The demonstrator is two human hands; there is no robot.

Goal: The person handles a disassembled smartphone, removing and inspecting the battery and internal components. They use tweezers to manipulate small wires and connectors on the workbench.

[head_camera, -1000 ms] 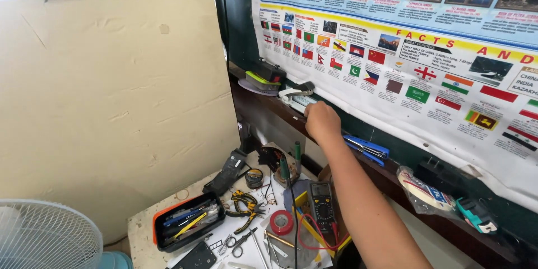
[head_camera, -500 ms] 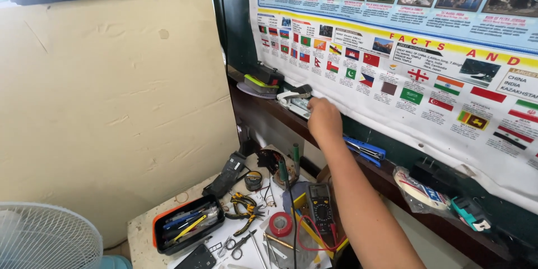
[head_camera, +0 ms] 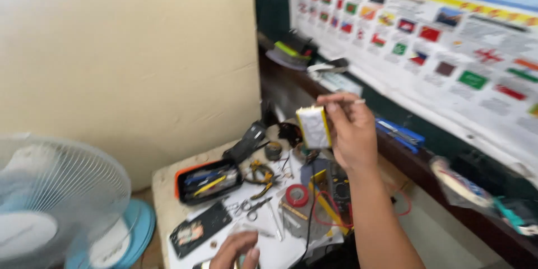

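The cream wall point(head_camera: 129, 61) fills the left of your view, and the flag chart point(head_camera: 426, 39) runs along the right above a dark shelf point(head_camera: 426, 174). A white and blue fan point(head_camera: 61, 196) stands at the lower left, just beside the tabletop point(head_camera: 165, 196). The tabletop is crowded: an orange-rimmed tool case point(head_camera: 207, 180) sits toward its left edge, a dark phone point(head_camera: 200, 228) lies in front of that, and a yellow multimeter point(head_camera: 336, 190) with red leads lies under your right forearm. Between them are pliers point(head_camera: 259, 174), scissors point(head_camera: 249, 207) and 1 red tape roll point(head_camera: 297, 195). On the shelf behind, a blue tool point(head_camera: 400, 133) lies just right of your raised hand, and a tape roll in a clear bag point(head_camera: 457, 182) sits farther right. Your right hand point(head_camera: 350, 131) is raised above the tabletop, fingers pinched on a small flat white pack point(head_camera: 314, 127) with a yellow edge, held upright in the air at its right side. Your left hand point(head_camera: 235, 249) is low at the bottom edge, resting at the tabletop near the phone; blur keeps me from telling whether it grasps anything.
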